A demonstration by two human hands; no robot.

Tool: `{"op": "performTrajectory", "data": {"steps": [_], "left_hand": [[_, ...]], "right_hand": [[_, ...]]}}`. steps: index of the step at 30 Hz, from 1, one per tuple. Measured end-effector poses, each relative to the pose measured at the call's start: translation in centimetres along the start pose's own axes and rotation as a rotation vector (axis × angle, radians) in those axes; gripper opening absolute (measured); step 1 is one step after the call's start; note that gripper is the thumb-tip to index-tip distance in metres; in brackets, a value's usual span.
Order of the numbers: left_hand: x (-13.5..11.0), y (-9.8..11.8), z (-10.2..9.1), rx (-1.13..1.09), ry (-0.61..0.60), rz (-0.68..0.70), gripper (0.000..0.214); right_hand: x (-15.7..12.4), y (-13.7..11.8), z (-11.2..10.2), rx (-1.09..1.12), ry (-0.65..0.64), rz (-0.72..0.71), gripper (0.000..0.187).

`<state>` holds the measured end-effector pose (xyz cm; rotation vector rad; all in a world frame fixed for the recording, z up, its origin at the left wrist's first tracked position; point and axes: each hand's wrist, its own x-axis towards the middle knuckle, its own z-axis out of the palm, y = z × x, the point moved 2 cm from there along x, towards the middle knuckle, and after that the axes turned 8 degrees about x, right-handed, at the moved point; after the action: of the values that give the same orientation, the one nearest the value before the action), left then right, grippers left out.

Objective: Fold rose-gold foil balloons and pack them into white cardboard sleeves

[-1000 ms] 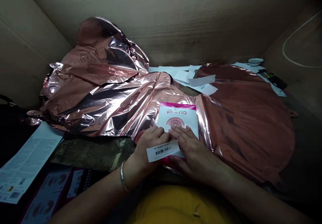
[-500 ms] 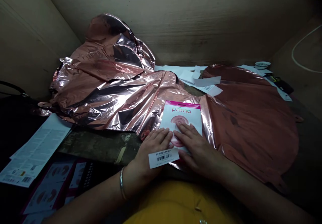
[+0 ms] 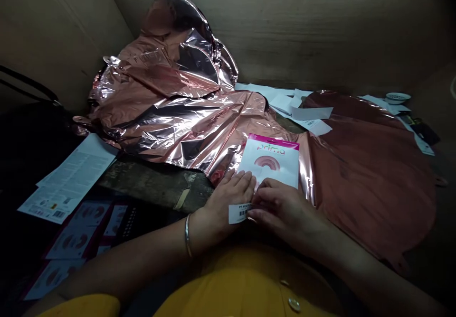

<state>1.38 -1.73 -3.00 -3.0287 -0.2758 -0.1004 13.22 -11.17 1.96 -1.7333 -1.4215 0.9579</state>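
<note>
A white card packet (image 3: 270, 160) with a pink top band and the word "prima" lies on a crumpled rose-gold foil balloon (image 3: 366, 174). My left hand (image 3: 228, 203) rests flat on the packet's lower left corner, its fingers extended. My right hand (image 3: 285, 212) lies over the lower edge, fingers curled onto the right end of a white barcode label (image 3: 239, 213). The label's left end sticks out between my hands. A silver bangle (image 3: 187, 235) circles my left wrist.
A second foil mass (image 3: 167, 89) rises against the beige wall. Printed leaflets (image 3: 71, 179) and pink-printed cards (image 3: 80, 231) lie at left. White paper scraps (image 3: 306, 113) and a small white bowl (image 3: 397, 97) sit at the back right.
The whole scene has shifted right and up in view. My hands have drawn closer, with my right fingers now curling over the label, which shows less. More of the packet's rainbow picture is visible.
</note>
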Motion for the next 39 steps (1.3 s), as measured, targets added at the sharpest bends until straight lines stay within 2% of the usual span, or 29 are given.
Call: {"op": "performTrajectory", "data": {"steps": [4, 8, 12, 15, 17, 20, 23, 25, 31, 34, 39], "left_hand": [[0.0, 0.0, 0.0, -0.004, 0.015, 0.007, 0.04], [0.0, 0.1, 0.2, 0.001, 0.033, -0.002, 0.041], [0.1, 0.2, 0.0, 0.002, 0.016, 0.017, 0.045], [0.1, 0.2, -0.3, -0.016, 0.064, 0.017, 0.044], [0.0, 0.2, -0.3, -0.033, 0.119, 0.01, 0.036], [0.0, 0.3, -0.1, -0.043, 0.195, 0.001, 0.028], [-0.1, 0.4, 0.2, -0.047, 0.253, -0.05, 0.032], [-0.2, 0.4, 0.4, -0.052, 0.273, -0.073, 0.033], [-0.4, 0.5, 0.5, -0.054, 0.281, -0.093, 0.033], [-0.4, 0.5, 0.4, -0.063, 0.272, -0.093, 0.033], [-0.4, 0.4, 0.1, -0.088, 0.245, -0.106, 0.031]], "right_hand": [[-0.1, -1.1, 0.0, 0.053, -0.016, 0.018, 0.01], [-0.2, -3.1, 0.1, 0.082, -0.088, 0.018, 0.012], [-1.0, -5.9, 0.1, 0.072, -0.137, -0.045, 0.015], [-1.7, -7.2, -1.1, 0.114, -0.129, -0.12, 0.017], [-1.6, -6.5, -2.5, 0.134, -0.065, -0.099, 0.015], [0.1, -2.6, -4.6, 0.147, 0.093, 0.044, 0.022], [2.4, 2.3, -5.4, 0.211, 0.112, 0.162, 0.032], [3.6, 4.1, -5.5, 0.206, 0.113, 0.183, 0.034], [4.7, 4.3, -5.2, 0.179, 0.065, 0.228, 0.032], [4.9, 4.5, -4.9, 0.071, 0.023, 0.254, 0.029], [5.3, 4.4, -4.6, -0.185, 0.037, 0.276, 0.026]]}}
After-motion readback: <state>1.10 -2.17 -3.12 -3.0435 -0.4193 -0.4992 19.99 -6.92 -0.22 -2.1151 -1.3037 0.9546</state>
